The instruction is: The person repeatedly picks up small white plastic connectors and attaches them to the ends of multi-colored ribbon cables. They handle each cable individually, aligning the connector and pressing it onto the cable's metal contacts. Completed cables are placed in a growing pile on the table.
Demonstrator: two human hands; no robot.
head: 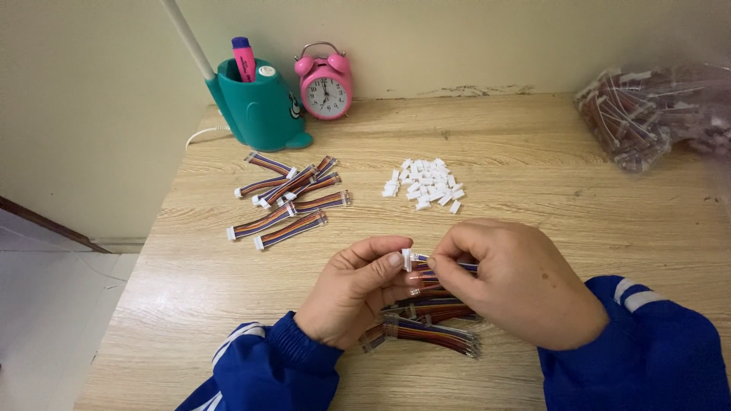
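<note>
Left hand point(358, 293): lower centre of the frame, palm turned inward, thumb and forefinger pinched on a small white connector point(406, 259); blue sleeve at the wrist.

Right hand point(518, 281): lower centre-right, knuckles up, fingers curled, thumb and forefinger pinched on the end of a ribbon cable point(449, 266) just beside the connector. The two hands meet fingertip to fingertip above the desk point(579, 190); whether cable and connector are joined cannot be told.

Cable bundle point(430, 323): multicoloured, lying on the desk under and between the hands, at lower centre.

Finished cables point(288, 199): loose heap of short multicoloured cables with white ends, left of centre, well apart from the hands.

Connector pile point(425, 184): small white pieces, centre of the frame, above the hands.

Bag point(647, 114): clear plastic, filled with cables, upper right, partly blurred.

Holder point(263, 106): teal, upper left, with a pink marker point(244, 59) standing in it.

Clock point(326, 81): pink twin-bell alarm clock, upright beside the holder, against the wall.
</note>
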